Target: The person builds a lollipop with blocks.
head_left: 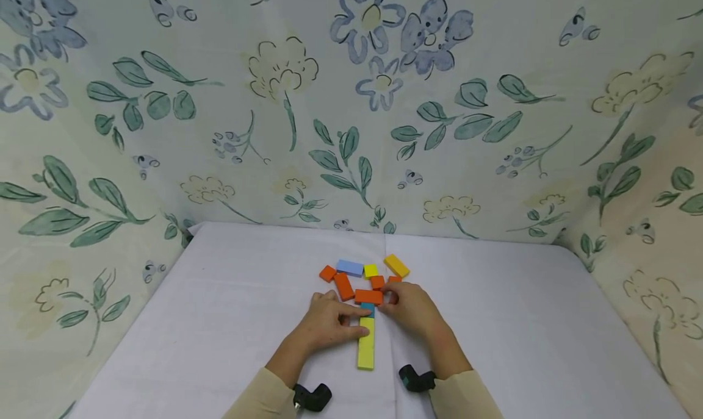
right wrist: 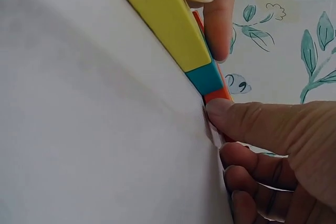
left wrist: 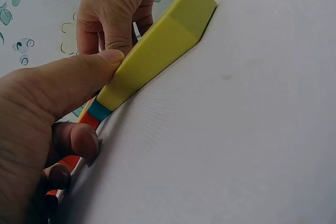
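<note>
A long yellow-green block [head_left: 365, 352] lies lengthwise toward me, its far end against a small blue block [head_left: 367, 310]. Beyond that, an orange block [head_left: 368, 296] lies crosswise. My left hand [head_left: 328, 322] is at the left side; its thumb touches the yellow-green block and its extended index finger reaches over the blue block. With my right hand [head_left: 413, 311] I pinch the crosswise orange block at its right end. In the right wrist view the right thumb [right wrist: 220, 113] presses that block's near side, beside the blue block [right wrist: 206, 79].
Past the hands lie an orange block [head_left: 344, 286] set at a slant, small orange blocks [head_left: 328, 273], a light blue block [head_left: 349, 268], a small yellow block [head_left: 370, 271] and a tilted amber block [head_left: 396, 265]. A white cloth [head_left: 219, 309] covers the table; a floral curtain hangs behind.
</note>
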### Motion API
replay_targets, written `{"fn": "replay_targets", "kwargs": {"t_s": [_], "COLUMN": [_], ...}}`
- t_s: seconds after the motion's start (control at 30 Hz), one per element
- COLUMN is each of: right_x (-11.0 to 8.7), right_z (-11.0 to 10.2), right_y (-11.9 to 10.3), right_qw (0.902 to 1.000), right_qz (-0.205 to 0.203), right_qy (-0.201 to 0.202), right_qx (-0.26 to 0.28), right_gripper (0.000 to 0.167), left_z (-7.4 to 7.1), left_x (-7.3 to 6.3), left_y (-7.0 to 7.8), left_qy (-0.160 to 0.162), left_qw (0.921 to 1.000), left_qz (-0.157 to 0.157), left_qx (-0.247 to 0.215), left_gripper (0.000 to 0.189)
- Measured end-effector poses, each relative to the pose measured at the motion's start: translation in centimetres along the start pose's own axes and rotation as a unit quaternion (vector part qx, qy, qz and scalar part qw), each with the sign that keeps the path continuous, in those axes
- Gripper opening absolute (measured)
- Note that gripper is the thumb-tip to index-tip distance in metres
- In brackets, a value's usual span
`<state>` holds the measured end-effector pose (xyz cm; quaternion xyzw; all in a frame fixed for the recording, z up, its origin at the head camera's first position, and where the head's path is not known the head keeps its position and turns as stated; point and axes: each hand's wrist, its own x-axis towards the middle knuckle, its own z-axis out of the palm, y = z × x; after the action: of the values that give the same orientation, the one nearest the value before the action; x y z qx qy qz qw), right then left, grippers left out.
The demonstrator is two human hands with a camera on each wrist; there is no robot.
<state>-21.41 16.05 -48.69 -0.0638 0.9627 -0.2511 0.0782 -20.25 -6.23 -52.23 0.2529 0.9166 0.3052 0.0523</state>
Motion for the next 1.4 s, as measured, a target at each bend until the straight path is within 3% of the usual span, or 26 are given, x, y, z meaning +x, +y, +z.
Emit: {"fn": "replay_targets", "kwargs": {"t_s": [0.63, 0.8, 1.0, 1.17, 1.4], "right_x": [0.1, 0.1, 1.5, 2.9, 3.7], "right_z": [0.2, -0.4, -1.0, -0.9, -0.3], "right_y": [-0.2, 0.2, 0.7, 0.5, -0.1], "right_qw": [0.9995, 0.999, 0.9983, 0.9993, 0.9983], "right_qz": [0.025, 0.031, 0.039, 0.029, 0.052], "right_qy": [-0.019, 0.001, 0.03, 0.024, 0.022], "right_qx": [0.01, 0.032, 0.031, 0.009, 0.015], "right_gripper": [0.034, 0.028, 0.027, 0.024, 0.013], "left_z": [-0.1, 0.0, 0.1, 0.2, 0.1], "left_x": [-0.1, 0.1, 0.1, 0.1, 0.0], "left_y": [0.0, -0.3, -0.4, -0.3, -0.1], "left_qy": [-0.008, -0.006, -0.008, -0.008, -0.011], "left_qw": [0.9999, 1.0, 0.9999, 0.9999, 0.9999], "left_qz": [-0.013, -0.008, -0.009, -0.008, -0.009], "left_qx": [-0.005, 0.0, -0.004, -0.005, -0.005], "left_gripper": [0.039, 0.04, 0.039, 0.039, 0.039]}}
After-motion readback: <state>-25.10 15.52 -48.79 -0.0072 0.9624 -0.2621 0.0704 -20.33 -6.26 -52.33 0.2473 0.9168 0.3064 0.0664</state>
